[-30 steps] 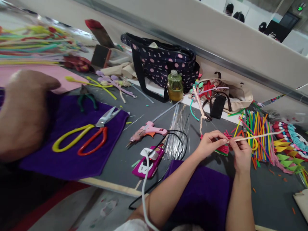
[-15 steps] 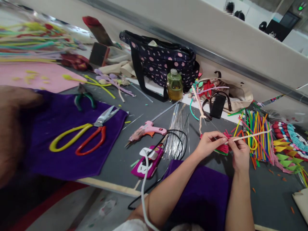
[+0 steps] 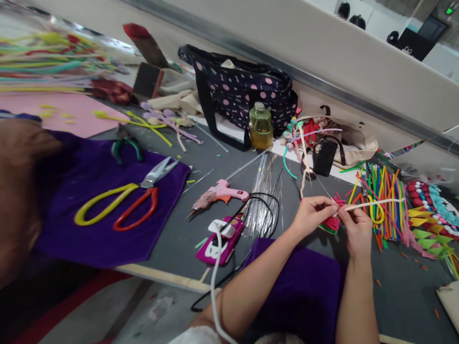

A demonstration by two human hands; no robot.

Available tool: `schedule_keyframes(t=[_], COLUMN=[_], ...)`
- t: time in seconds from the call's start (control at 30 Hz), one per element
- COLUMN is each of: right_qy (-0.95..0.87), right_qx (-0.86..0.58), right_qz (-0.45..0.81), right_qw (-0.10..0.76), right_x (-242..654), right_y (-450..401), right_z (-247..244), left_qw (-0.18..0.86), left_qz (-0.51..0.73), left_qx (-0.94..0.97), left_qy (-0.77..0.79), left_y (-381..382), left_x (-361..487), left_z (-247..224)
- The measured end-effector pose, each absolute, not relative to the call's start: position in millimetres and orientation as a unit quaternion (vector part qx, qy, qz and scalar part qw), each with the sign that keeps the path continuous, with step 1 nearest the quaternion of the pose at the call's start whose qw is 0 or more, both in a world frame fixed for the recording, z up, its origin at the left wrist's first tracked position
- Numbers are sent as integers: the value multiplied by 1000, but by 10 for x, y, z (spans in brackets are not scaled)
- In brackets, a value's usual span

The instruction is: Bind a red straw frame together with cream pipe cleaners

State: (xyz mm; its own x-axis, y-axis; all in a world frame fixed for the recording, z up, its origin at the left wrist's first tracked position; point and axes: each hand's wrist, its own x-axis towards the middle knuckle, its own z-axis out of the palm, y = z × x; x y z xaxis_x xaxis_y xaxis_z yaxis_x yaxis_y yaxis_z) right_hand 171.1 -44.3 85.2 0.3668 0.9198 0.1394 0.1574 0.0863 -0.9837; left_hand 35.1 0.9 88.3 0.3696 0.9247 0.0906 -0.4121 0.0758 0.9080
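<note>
Fingertips of my left hand pinch a pale strand, close against those of my right hand. From my right fingers the pale pipe cleaner runs out to the right, over a bundle of coloured sticks. A twisted pale pink piece rises above my left hand, with thin wires near it. Just below my fingers hangs a red and green piece; its upper part is hidden by them.
Left of my forearm lie a pink glue gun, a magenta device with cables, and clear sticks. Scissors and pliers rest on purple cloth beside another person's arm. A bottle stands behind.
The twisted pale pink piece has shifted a little to the right and tilts differently. The red and green piece has moved slightly left. My hands have hardly moved. The other person's hand has shifted slightly.
</note>
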Motion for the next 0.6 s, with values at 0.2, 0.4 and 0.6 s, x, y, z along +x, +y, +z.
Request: schedule_keyframes(t=[0.2,0.4,0.6], right_qy=[-485,-510,-476], right_qx=[-586,-592,-598], right_qz=[299,273,287], right_qw=[576,561,577], right_x=[1689,1665,1646], right_y=[-468,-501,-485], right_z=[893,949,909], left_qw=[678,673,680], left_qz=[493,497,494], left_qx=[465,461,455], left_qy=[284,295,296], left_y=[7,3,6], left_x=[362,382,388], left_z=[871,862,850])
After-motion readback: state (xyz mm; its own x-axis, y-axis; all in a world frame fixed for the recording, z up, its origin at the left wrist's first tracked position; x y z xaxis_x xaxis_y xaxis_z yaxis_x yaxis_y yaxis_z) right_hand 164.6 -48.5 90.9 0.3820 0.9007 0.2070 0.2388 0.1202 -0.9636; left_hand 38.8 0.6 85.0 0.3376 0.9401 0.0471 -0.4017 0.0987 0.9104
